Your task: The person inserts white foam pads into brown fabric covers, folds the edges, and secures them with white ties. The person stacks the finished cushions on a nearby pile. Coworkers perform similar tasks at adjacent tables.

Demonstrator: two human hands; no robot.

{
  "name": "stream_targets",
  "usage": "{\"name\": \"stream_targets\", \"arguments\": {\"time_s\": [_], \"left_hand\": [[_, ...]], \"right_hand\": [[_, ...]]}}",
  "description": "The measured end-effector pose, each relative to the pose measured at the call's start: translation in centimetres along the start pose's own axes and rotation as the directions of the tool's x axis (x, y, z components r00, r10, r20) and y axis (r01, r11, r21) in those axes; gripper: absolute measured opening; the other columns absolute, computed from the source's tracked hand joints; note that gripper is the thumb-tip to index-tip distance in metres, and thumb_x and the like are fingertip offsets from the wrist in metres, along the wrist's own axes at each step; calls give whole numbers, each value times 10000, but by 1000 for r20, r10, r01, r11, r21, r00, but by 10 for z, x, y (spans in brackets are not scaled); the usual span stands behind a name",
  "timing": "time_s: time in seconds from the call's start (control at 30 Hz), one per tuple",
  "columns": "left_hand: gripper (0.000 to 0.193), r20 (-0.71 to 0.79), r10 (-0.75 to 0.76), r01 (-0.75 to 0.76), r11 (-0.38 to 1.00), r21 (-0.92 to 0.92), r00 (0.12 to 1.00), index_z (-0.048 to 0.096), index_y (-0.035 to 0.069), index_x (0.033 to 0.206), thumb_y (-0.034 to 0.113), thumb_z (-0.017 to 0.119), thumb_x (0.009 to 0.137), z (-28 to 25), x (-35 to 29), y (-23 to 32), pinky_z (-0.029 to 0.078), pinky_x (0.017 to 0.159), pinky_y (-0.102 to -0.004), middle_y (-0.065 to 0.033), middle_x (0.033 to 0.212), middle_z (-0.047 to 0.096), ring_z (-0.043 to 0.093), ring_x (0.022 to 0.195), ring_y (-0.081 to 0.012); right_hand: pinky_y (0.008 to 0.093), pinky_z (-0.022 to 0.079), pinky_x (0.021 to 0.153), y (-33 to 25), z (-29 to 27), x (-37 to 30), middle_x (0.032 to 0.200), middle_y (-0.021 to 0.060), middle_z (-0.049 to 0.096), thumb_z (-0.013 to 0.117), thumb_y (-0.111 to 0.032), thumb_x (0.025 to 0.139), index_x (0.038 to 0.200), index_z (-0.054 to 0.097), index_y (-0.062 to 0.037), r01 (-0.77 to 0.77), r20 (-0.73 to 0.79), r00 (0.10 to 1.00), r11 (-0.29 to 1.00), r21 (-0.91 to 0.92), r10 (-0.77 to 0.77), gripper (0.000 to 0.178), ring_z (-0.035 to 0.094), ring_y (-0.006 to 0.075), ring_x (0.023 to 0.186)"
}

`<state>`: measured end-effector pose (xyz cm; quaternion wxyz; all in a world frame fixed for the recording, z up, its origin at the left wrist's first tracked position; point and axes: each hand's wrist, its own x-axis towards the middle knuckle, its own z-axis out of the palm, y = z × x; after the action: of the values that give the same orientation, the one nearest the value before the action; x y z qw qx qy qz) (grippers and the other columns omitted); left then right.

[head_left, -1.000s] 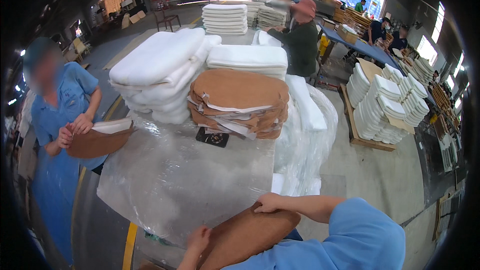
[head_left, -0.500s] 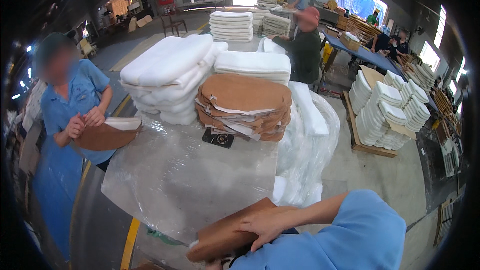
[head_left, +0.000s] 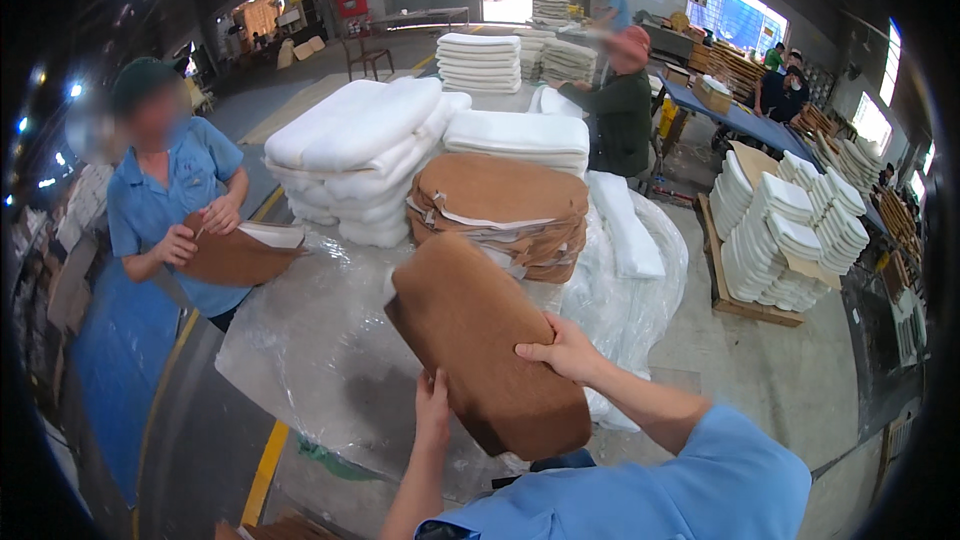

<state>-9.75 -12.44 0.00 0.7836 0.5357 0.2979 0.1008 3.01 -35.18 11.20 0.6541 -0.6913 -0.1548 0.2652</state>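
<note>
Above the near edge of the table, a brown cushion [head_left: 490, 340] with rounded ends is lifted and tilted, its flat brown face turned up. My right hand [head_left: 565, 348] grips its right edge, thumb lying on the top face and fingers hidden beneath. On the lower left edge, my left hand [head_left: 433, 400] holds the cushion with its fingers partly behind it. A little white shows at the cushion's upper left edge. Behind it sits a stack of brown cushion covers [head_left: 505, 185] with white edges showing between the layers.
Clear plastic sheeting [head_left: 300, 360] covers the table. White pads [head_left: 350, 130] are stacked beyond, and more stand on a wooden pallet [head_left: 755, 305] at right. At left a co-worker [head_left: 175, 180] handles another brown cover [head_left: 230, 255]; a person in a red cap [head_left: 625, 110] stands behind the stacks.
The brown cushion has come up from low at the table's near edge and turned its broad face upward. Both hands now hold its sides; the left hand has come into clearer view.
</note>
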Motion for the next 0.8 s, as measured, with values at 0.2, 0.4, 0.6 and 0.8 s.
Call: {"name": "stream_targets", "arguments": {"time_s": [0.2,0.4,0.6,0.8], "left_hand": [[576,113,21,-39,985,165,993,571,-18,1438,453,508,1112,81,52,61,491,1019,-372,-146,1331,672,632,1210,-233],[521,409,97,-228,930,286,908,700,-36,1213,417,455,1140,68,75,38,530,861,-320,-61,1047,742,652,957,-137],[525,474,-193,-273,611,743,859,694,-35,1222,423,451,1141,56,60,22,528,868,-327,-53,1070,734,652,972,-142],[533,323,-383,29,682,731,865,686,-36,1219,435,450,1139,12,4,5,514,915,-340,-41,1094,726,637,1024,-147]], "right_hand": [[358,529,983,12,16,-51,1319,133,651,908,-272,845,1439,480,31,160,-258,959,975,152,-117,793,632,196,1162],[362,520,1015,-5,27,-89,1417,139,602,869,-284,892,1507,431,6,-3,93,995,938,346,-31,809,606,190,1233],[344,538,978,29,9,-116,1381,127,644,814,-265,944,1501,485,10,-246,453,886,928,279,98,703,651,167,1170],[294,558,871,62,-51,-104,1122,58,726,678,-143,1030,1287,621,-13,-144,389,921,930,337,1,294,678,124,991]]}}
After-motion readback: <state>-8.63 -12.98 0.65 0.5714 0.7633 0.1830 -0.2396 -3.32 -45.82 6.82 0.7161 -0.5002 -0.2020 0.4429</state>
